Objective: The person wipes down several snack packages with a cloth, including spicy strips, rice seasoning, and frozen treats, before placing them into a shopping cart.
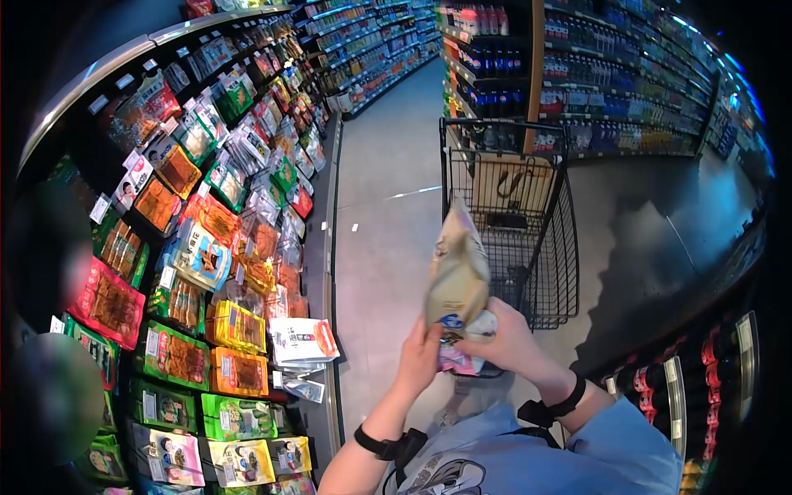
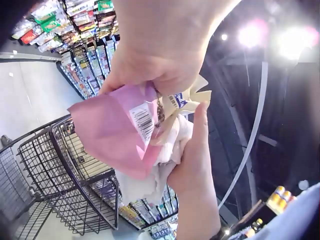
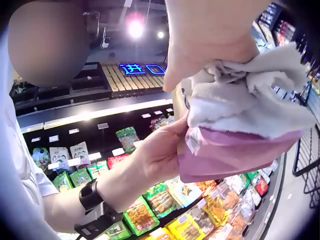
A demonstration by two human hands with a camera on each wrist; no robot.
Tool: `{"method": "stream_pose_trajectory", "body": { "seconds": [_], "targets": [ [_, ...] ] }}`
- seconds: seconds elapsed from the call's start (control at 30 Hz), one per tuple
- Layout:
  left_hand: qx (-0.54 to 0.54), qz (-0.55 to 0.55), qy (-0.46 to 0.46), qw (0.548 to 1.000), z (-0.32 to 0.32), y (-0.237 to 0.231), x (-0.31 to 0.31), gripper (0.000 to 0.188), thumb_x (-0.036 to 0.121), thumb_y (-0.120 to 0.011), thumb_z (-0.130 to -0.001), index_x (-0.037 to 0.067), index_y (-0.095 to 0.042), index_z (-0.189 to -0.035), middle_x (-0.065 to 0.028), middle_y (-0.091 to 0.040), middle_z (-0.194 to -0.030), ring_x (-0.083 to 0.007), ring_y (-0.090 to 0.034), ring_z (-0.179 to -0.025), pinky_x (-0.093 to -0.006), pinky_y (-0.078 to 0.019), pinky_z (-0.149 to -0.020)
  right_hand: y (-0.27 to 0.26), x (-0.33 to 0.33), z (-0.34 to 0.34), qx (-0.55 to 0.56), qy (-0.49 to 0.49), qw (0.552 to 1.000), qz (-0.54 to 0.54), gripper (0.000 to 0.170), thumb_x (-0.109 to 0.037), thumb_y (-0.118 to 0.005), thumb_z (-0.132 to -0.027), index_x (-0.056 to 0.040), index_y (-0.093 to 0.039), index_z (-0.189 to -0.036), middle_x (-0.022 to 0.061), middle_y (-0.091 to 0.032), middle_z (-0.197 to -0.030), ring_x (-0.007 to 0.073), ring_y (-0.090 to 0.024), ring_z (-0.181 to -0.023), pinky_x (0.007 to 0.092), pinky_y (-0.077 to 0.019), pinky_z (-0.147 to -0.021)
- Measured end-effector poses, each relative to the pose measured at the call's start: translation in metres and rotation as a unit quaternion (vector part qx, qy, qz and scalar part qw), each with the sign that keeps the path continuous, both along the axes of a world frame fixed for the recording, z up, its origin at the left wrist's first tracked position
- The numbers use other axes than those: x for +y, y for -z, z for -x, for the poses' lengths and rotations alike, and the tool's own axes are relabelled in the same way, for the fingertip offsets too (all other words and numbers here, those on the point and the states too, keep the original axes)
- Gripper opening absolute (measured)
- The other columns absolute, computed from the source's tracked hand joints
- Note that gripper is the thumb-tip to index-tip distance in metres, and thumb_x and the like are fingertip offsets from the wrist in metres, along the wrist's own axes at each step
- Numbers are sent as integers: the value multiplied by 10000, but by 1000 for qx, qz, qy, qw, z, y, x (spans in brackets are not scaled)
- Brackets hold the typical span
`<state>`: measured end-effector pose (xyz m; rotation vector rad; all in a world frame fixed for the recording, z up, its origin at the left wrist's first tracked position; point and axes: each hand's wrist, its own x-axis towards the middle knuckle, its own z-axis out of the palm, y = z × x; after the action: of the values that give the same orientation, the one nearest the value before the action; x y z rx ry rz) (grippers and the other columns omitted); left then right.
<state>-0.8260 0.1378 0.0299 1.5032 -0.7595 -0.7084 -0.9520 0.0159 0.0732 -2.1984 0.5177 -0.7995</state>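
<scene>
In the head view, a cream-and-pink packaged food pouch (image 1: 458, 285) is held up in front of the body. My left hand (image 1: 419, 359) grips its lower left side. The pouch's pink underside (image 2: 112, 127), with a barcode, faces the left wrist camera. On the other side, my right hand (image 1: 507, 338) holds a crumpled white cloth (image 3: 235, 100) against the pouch, its thumb lying along the front. Folds of the cloth hang from under the right hand in the right wrist view, and its fingers are mostly hidden there.
A black wire shopping cart (image 1: 557, 247) stands just ahead, with a tan bag (image 1: 511, 186) in it. Sloped shelves of packaged snacks (image 1: 177, 355) run along the left. Drink bottles (image 1: 495, 62) fill the shelves beyond the cart, and more bottles stand at lower right.
</scene>
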Motion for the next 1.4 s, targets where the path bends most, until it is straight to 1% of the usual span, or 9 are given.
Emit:
{"method": "stream_pose_trajectory", "body": {
  "seconds": [0.23, 0.3, 0.37, 0.43, 0.6, 0.83, 1.03, 1.17, 1.4],
  "targets": [
    [-97, 102, 137, 981, 4, 5, -50, 613, 127, -471, -941, 88, -150, -1462, -113, -157, -1519, -252, -75, -1406, -367, -201, -1090, 42, -49, 1, -58, 165, 977, -119, 190, -139, -624, -797, 16, -577, -698, 168, -580, -624, 336, -569, -547, 412, -443, -532],
    [-129, 72, 98, 984, 8, -5, -40, 660, 172, -535, -903, 25, -182, -1441, -156, -220, -1491, -275, -179, -1389, -344, -180, -1106, 59, -80, -2, -97, 202, 969, -102, 202, -95, -611, -790, 21, -525, -649, 172, -555, -623, 341, -543, -539, 409, -413, -513],
    [-133, 43, 77, 987, 1, 6, -22, 668, 215, -562, -896, 46, -210, -1439, -154, -220, -1490, -290, -226, -1372, -368, -233, -1092, 64, -105, -8, -74, 188, 973, 108, 172, -115, -615, -758, -14, -529, -648, 141, -543, -640, 332, -542, -618, 432, -411, -573],
    [14, 1, 57, 998, -8, 22, 4, 632, 238, -574, -896, 70, -270, -1424, -155, -272, -1467, -284, -305, -1339, -370, -311, -1053, 80, -130, -15, 50, 177, 954, 235, 170, -182, -619, -755, -43, -555, -682, 124, -586, -741, 315, -563, -750, 440, -415, -682],
    [49, -13, -68, 996, -31, 53, 95, 403, 177, -552, -920, 50, -479, -1295, -81, -568, -1218, -156, -563, -1045, -304, -433, -923, 117, -136, -45, 233, 112, 947, 191, 235, -278, -658, -742, -56, -595, -788, 138, -620, -854, 334, -588, -818, 453, -445, -714],
    [125, -40, -353, 926, -7, 73, 278, 366, 203, -527, -931, 72, -491, -1271, -73, -591, -1183, -153, -579, -1019, -283, -432, -870, 180, -98, -70, 421, -136, 873, 204, 264, -286, -652, -708, -36, -637, -793, 183, -625, -761, 363, -620, -777, 459, -487, -720],
    [202, -14, -612, 765, 72, 77, 377, 303, 215, -514, -938, 103, -534, -1219, -22, -617, -1125, -99, -588, -949, -239, -438, -818, 212, -98, -83, 390, -127, 832, 373, 219, -196, -665, -708, -33, -610, -844, 168, -632, -751, 358, -624, -709, 440, -494, -678],
    [234, -21, -659, 715, 105, 101, 405, 304, 223, -519, -933, 113, -534, -1216, -14, -621, -1113, -97, -588, -946, -242, -435, -813, 228, -95, -95, 371, -136, 836, 381, 189, -146, -664, -704, -15, -602, -825, 174, -628, -729, 357, -623, -698, 434, -493, -679],
    [245, -40, -621, 744, 86, 110, 414, 316, 242, -518, -930, 105, -523, -1215, -24, -617, -1103, -117, -584, -962, -252, -436, -829, 209, -17, -125, 319, -127, 865, 365, 199, -122, -679, -693, -2, -553, -789, 202, -605, -706, 380, -610, -699, 452, -483, -673]
  ]
}}
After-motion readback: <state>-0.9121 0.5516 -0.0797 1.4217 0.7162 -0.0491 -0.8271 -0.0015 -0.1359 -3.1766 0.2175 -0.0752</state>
